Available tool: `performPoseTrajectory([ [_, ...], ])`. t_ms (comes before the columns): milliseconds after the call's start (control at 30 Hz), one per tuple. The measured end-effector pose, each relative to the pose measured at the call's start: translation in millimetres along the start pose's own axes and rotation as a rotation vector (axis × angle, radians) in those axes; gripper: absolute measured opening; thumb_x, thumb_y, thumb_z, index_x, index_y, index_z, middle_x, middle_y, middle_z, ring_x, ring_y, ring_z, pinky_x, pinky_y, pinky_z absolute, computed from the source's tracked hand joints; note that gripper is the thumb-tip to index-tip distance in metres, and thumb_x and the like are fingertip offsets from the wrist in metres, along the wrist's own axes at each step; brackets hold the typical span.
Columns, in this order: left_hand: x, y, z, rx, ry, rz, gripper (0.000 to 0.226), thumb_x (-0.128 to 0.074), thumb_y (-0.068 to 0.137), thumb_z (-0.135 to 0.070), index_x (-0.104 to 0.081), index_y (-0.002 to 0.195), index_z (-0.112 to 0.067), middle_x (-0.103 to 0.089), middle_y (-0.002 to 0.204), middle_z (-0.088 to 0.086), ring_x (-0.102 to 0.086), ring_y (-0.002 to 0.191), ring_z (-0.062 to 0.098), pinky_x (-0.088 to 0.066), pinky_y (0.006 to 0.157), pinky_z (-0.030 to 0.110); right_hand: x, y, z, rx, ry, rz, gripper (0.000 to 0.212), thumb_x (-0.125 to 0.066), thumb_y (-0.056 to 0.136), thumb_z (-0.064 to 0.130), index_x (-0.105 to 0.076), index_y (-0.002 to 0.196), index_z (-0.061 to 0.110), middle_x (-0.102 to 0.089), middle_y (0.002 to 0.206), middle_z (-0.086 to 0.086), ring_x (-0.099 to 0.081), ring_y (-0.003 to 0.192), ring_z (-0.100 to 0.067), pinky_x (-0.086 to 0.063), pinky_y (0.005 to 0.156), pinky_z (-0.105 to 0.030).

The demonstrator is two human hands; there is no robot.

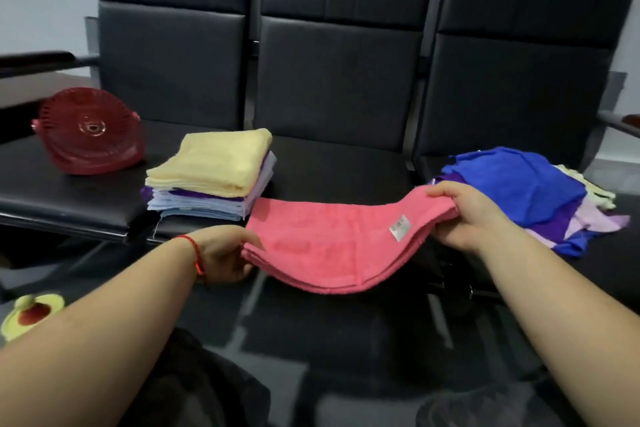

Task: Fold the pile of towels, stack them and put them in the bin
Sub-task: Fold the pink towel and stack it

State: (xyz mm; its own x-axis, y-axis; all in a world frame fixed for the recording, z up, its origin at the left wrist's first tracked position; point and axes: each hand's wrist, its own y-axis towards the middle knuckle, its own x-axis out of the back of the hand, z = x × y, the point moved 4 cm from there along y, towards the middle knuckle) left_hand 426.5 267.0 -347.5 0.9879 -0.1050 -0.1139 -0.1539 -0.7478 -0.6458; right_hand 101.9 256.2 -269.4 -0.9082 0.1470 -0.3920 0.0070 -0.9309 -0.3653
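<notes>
Black padded seats (332, 87) in a row serve as the work surface. On the leftmost seat a red slatted basket (90, 137) lies tipped on its side — nothing visible inside it. Beside it sits a folded stack (211, 177), yellow on top, and unfolded towels (519, 194) are heaped at right. Between them a folded pink towel (332, 246) sags, white tag showing — the left hand (225, 253) and right hand (467, 215) each pinch an end.

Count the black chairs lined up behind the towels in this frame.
3. The left chair holds the red basket and the folded stack; the middle chair is behind the pink towel; the right chair holds the unfolded pile.
</notes>
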Motion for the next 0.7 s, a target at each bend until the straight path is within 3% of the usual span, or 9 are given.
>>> performPoseTrajectory([
  [67,-0.7,0.7,0.0,-0.008,0.003,0.021,0.034,-0.046,0.085,0.001,-0.041,0.055,-0.014,-0.038,0.039,-0.004,-0.04,0.031,0.004,-0.039,0.037,0.012,-33.2,0.3,3.6,0.048,-0.113,0.059,0.011,-0.049,0.087,0.005,-0.051,0.078,0.011,-0.047,0.072,-0.006,-0.048,0.063,-0.016,-0.046,0.061,-0.027],
  [200,0.6,-5.0,-1.4,-0.023,-0.031,0.07,0.033,-0.044,0.082,0.002,-0.042,0.054,-0.015,-0.04,0.04,-0.004,-0.041,0.034,0.004,-0.037,0.041,0.013,-111.7,-0.4,-18.5,0.055,-0.417,0.121,0.019,-0.052,0.087,0.005,-0.05,0.071,0.014,-0.047,0.055,-0.003,-0.048,0.043,-0.013,-0.043,0.046,-0.018],
  [400,-5.5,-13.9,-7.1,-0.082,-0.076,0.121,0.021,-0.036,0.071,-0.002,-0.043,0.058,-0.016,-0.04,0.046,-0.005,-0.039,0.04,0.007,-0.035,0.046,0.016,-187.9,9.4,-107.4,-0.005,-0.903,0.261,0.028,-0.052,0.082,0.006,-0.049,0.056,0.016,-0.044,0.043,0.001,-0.041,0.046,-0.015,-0.031,0.048,-0.022],
  [500,-0.1,-17.9,-8.5,-0.073,-0.078,0.162,0.011,-0.036,0.057,-0.015,-0.048,0.057,-0.016,-0.044,0.054,-0.003,-0.041,0.05,0.012,-0.03,0.053,0.021,-200.0,10.9,-130.9,0.017,-0.865,0.309,0.029,-0.046,0.088,0.011,-0.051,0.06,0.016,-0.046,0.046,0.003,-0.042,0.047,-0.014,-0.03,0.048,-0.023],
  [600,3.2,-17.5,-8.7,-0.072,-0.072,0.23,0.022,-0.041,0.068,-0.03,-0.058,0.062,-0.017,-0.054,0.062,-0.004,-0.049,0.051,0.011,-0.031,0.052,0.019,-196.5,8.8,-130.5,-0.096,-0.667,0.407,0.026,-0.043,0.097,0.023,-0.054,0.075,0.017,-0.044,0.05,0.003,-0.039,0.038,-0.008,-0.03,0.039,-0.017],
  [700,-0.7,-13.0,-7.5,-0.079,-0.062,0.178,0.019,-0.057,0.075,-0.033,-0.062,0.067,-0.017,-0.057,0.051,-0.006,-0.05,0.042,0.008,-0.034,0.046,0.015,-182.6,8.3,-123.2,-0.138,-0.537,0.483,0.02,-0.042,0.1,0.021,-0.06,0.099,0.015,-0.059,0.06,0.0,-0.054,0.045,-0.008,-0.045,0.046,-0.018],
])
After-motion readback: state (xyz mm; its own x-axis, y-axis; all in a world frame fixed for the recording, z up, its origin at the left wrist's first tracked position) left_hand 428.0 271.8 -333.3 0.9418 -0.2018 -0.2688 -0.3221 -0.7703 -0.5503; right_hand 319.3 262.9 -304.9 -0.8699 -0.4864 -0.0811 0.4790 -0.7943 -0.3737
